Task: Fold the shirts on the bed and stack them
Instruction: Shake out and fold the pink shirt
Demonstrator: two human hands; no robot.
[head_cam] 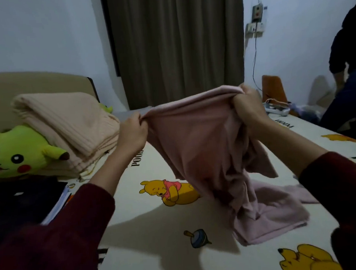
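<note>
A pink shirt (200, 142) hangs stretched between my two hands above the bed (149, 225). My left hand (132, 130) pinches its top edge on the left. My right hand (249, 108) grips the bunched top edge on the right. The shirt's lower part trails down and lies crumpled on the cartoon-bear sheet at lower right. A dark folded garment (22, 203) lies at the left edge of the bed.
A folded beige blanket (69, 128) and a yellow-green plush toy (19, 153) lie at the back left by the headboard. Another person in dark clothes (347, 74) stands at the far right. A curtain (174, 46) hangs behind the bed.
</note>
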